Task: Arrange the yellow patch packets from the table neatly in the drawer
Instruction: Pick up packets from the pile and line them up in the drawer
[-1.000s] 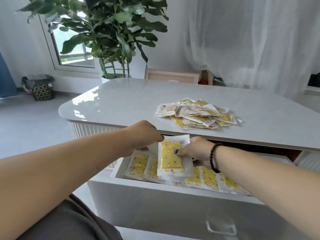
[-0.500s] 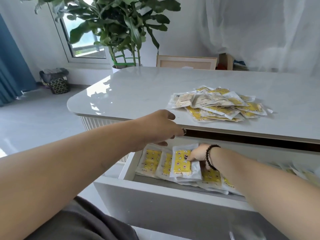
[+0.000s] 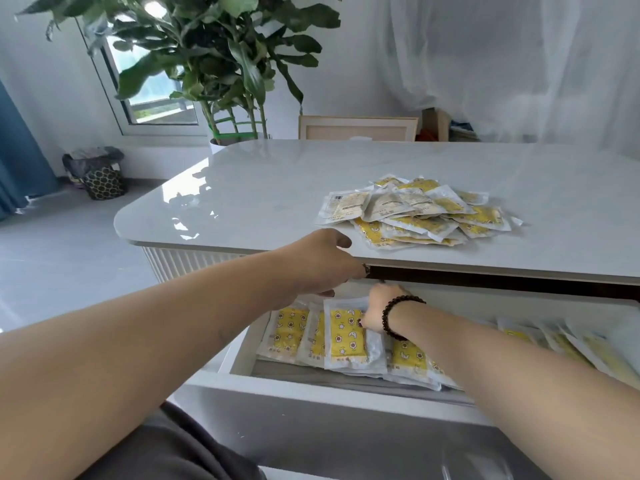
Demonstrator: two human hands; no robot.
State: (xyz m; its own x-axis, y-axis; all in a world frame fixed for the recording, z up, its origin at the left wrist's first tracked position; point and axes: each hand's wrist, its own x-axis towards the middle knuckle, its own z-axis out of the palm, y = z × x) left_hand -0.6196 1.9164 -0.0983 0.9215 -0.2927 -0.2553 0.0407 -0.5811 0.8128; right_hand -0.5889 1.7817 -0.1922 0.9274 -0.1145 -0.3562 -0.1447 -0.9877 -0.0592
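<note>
Right hand (image 3: pixel 382 308) fingers (image 3: pixel 362 322) pressed on a flat glossy yellow patch packet (image 3: pixel 348 336) overlapped on a row in the white open drawer (image 3: pixel 311 386), left hand (image 3: pixel 322 261) loosely curled above it, grip indiscernible, crinkled yellow packet heap (image 3: pixel 419 213) left on the smooth pale marble bench (image 3: pixel 259 188).

Left hand (image 3: pixel 320 261) hovers palm-down, fingers loosely curled; right hand (image 3: pixel 381 308) reaches lower, its thumb tucked beneath the fingers.
</note>
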